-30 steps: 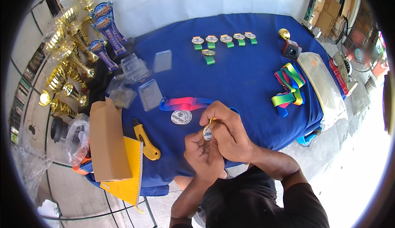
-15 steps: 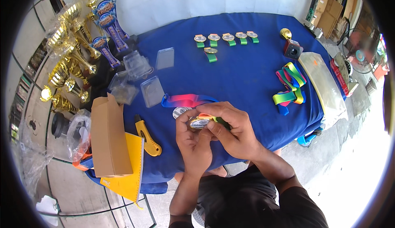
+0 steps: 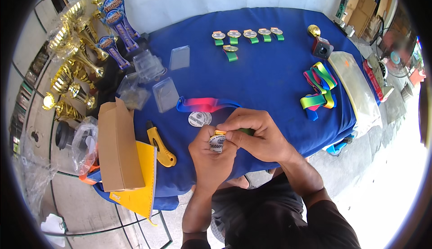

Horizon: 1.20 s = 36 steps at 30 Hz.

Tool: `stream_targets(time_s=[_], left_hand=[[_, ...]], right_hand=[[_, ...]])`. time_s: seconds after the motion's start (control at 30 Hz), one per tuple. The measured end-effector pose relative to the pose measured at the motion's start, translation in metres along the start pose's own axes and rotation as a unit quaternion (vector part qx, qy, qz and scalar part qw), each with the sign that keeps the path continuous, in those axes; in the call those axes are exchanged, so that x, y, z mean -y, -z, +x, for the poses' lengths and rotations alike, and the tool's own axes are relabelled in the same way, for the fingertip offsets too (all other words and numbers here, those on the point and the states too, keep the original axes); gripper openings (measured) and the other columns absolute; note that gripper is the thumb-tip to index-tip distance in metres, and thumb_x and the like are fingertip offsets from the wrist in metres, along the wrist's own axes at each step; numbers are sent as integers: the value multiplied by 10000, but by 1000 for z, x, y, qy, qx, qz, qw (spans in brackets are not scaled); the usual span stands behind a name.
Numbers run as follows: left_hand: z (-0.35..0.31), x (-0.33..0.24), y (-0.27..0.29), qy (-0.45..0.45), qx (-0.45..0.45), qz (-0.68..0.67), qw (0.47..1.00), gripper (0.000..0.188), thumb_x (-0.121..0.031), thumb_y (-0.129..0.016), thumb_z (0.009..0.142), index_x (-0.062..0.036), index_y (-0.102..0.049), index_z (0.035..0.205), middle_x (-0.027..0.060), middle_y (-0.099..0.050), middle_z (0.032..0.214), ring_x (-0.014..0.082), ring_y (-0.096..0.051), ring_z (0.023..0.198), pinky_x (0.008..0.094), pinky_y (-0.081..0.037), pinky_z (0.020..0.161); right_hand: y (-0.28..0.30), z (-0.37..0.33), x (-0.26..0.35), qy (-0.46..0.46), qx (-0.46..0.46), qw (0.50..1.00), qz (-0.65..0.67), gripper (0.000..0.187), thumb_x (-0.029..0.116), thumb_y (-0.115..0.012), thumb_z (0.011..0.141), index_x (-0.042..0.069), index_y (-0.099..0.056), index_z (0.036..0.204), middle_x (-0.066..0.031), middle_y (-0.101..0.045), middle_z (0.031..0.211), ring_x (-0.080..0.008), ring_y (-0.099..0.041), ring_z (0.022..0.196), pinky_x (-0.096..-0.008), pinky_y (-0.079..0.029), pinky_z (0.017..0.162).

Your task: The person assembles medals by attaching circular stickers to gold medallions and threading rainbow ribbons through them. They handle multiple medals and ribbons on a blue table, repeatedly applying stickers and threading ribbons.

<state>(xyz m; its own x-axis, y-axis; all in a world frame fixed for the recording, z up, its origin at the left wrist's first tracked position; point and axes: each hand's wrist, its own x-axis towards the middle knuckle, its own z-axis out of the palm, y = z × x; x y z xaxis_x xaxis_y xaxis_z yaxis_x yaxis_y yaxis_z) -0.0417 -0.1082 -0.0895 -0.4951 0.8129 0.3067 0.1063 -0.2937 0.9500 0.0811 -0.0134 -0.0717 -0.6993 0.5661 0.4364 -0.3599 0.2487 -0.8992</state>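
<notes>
Near the table's front edge, my left hand [image 3: 209, 160] grips a medal [image 3: 217, 143] with a white printed face, its fingers curled round the rim. My right hand [image 3: 257, 134] pinches a ribbon [image 3: 208, 104] at the medal's top loop, where a bit of orange shows. Most of that ribbon lies behind my hands as a pink and blue strip; a green part shows under my right fingers. Just beyond my left hand lies a round white printed disc [image 3: 200, 119]. Farther off stand several finished-looking medals [image 3: 249, 34] in a row with green ribbon ends, and one medal [image 3: 230, 49] below them.
At left are a yellow box cutter [image 3: 160, 146], a cardboard box [image 3: 120, 148] on a yellow envelope [image 3: 148, 177], clear plastic cases [image 3: 165, 95] and gold trophies [image 3: 74, 46]. At right lie coiled ribbons [image 3: 318, 89], a clear plastic pack [image 3: 353, 91] and a small dark red box [image 3: 322, 48].
My left hand has turned and lowered slightly, so the medal's face now shows more fully. My right fingers have shifted to its top loop. The white disc is less covered.
</notes>
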Motion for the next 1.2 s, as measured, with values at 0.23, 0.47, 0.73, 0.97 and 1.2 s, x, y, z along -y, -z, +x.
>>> stream_targets(time_s=[0.23, 0.47, 0.73, 0.97, 1.2], left_hand=[[-1, -5, 7, 56, 3, -82, 995, 87, -42, -585, 993, -9, -580, 913, 8, -609, 706, 23, -536, 582, 203, -455, 498], [3, -15, 12, 104, 122, -37, 986, 195, 62, -566, 957, 5, -519, 1138, 55, -654, 908, 54, -622, 768, 228, -546, 665], [0, -17, 16, 122, 136, -45, 982, 258, 58, -568, 955, 32, -511, 1204, 105, -692, 962, 78, -660, 787, 241, -577, 707], [-5, -5, 10, 41, 93, -47, 994, 230, -44, -609, 1007, 24, -521, 1208, 89, -702, 859, 70, -624, 604, 218, -525, 522], [-5, -13, 3, 36, 17, -102, 994, 253, -131, -683, 1021, 26, -561, 1176, 95, -705, 887, 87, -645, 623, 205, -532, 522]], right_hand=[[-3, 5, 3, -66, -10, 997, 28, 180, -33, -610, 992, -53, -730, 1125, -100, -680, 956, -145, -708, 776, -281, -574, 631], [1, 7, 12, -119, -23, 993, 7, 170, -16, -618, 1015, -54, -733, 1135, -91, -678, 1022, -119, -702, 794, -221, -561, 619], [2, 8, 18, -100, -33, 994, -8, 166, -12, -616, 1021, -53, -728, 1137, -86, -674, 1042, -101, -689, 761, -213, -554, 607], [0, 6, 17, -63, -20, 997, -50, 177, -24, -598, 1028, -54, -709, 1163, -80, -663, 1027, -94, -683, 792, -214, -544, 610], [-5, 7, 6, -11, -99, 994, -44, 216, -86, -628, 948, -54, -699, 1149, -137, -670, 1035, -174, -715, 798, -316, -553, 654]])
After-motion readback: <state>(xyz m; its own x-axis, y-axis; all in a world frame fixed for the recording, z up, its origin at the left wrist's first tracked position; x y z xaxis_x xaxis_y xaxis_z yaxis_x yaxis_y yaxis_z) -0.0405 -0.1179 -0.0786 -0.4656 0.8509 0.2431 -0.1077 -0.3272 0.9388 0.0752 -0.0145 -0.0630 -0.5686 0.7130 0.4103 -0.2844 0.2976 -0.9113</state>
